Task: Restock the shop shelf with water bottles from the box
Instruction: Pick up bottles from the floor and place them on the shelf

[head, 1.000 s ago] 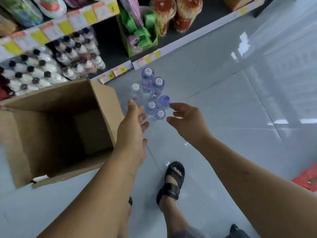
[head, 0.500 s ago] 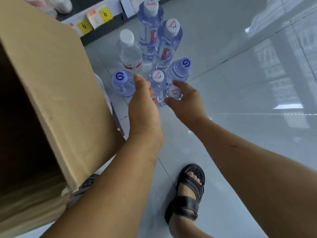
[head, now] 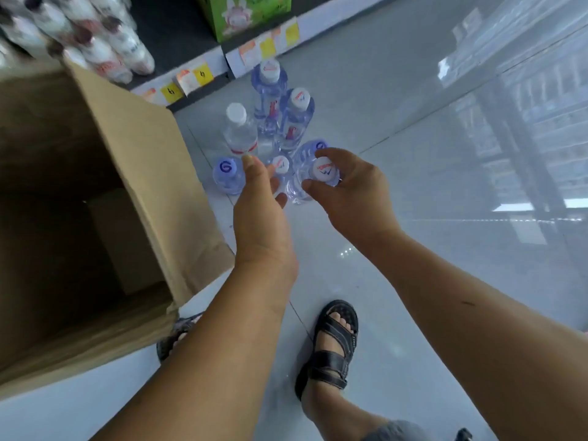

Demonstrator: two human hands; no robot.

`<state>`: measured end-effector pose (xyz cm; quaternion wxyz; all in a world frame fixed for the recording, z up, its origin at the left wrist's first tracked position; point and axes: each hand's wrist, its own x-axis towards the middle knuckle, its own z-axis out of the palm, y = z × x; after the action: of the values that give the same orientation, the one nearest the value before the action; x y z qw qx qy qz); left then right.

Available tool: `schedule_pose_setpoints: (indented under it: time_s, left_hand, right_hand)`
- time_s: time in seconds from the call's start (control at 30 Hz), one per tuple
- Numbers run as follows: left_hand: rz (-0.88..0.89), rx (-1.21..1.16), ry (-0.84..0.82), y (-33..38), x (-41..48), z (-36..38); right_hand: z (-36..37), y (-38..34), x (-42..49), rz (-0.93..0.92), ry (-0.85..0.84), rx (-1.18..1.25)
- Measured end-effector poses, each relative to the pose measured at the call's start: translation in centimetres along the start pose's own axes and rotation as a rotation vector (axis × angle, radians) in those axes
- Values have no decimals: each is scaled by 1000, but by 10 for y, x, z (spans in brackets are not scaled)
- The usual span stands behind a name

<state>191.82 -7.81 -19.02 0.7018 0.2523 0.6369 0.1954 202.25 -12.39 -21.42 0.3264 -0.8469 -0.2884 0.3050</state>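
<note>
Several clear water bottles stand close together on the grey floor in front of the shelf (head: 222, 55). My right hand (head: 346, 192) grips the top of a white-capped water bottle (head: 324, 169) at the near right of the group, thumb and fingers curled round its neck. My left hand (head: 261, 211) reaches with straight fingers to a small white-capped bottle (head: 281, 163) and holds nothing. To its left stands a blue-capped bottle (head: 226, 171). Behind them stand a taller white-capped bottle (head: 238, 128) and two tall blue bottles (head: 270, 87). The open cardboard box (head: 152, 173) lies at the left, its inside dark.
White bottles with dark caps (head: 105, 49) fill the lowest shelf at top left. A green carton (head: 248, 14) stands on the shelf to their right. My sandalled foot (head: 334, 338) stands on the tiles below my hands. Glossy floor stretches out to the right.
Both hands came down to the bottle group. My right hand closed round the near right bottle's top. My left hand slid in beside the small white-capped bottle.
</note>
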Motion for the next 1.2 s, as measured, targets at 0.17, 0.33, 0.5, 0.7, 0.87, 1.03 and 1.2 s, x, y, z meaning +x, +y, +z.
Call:
schedule_pose_setpoints:
  time_s: [0.17, 0.33, 0.5, 0.7, 0.87, 1.03, 1.2]
  left_hand:
    - [13, -110, -2, 109, -115, -4]
    - [170, -152, -19, 250, -247, -27]
    - [339, -230, -168, 380, -369, -41]
    - [472, -478, -390, 499, -489, -74]
    - [584, -559, -483, 573, -558, -112]
    - [660, -531, -452, 619, -600, -142]
    - [745, -552, -379, 660, -636, -151]
  right_hand:
    - [-116, -147, -50, -133, 29, 23]
    - [-239, -334, -99, -329, 59, 96]
    - [-335, -518, -148, -546, 15, 137]
    - [-409, -708, -217, -791, 122, 183]
    - [-425, -816, -253, -884, 166, 287]
    - [-418, -876, -280, -941, 80, 333]
    - [-416, -911, -282, -1014, -80, 407]
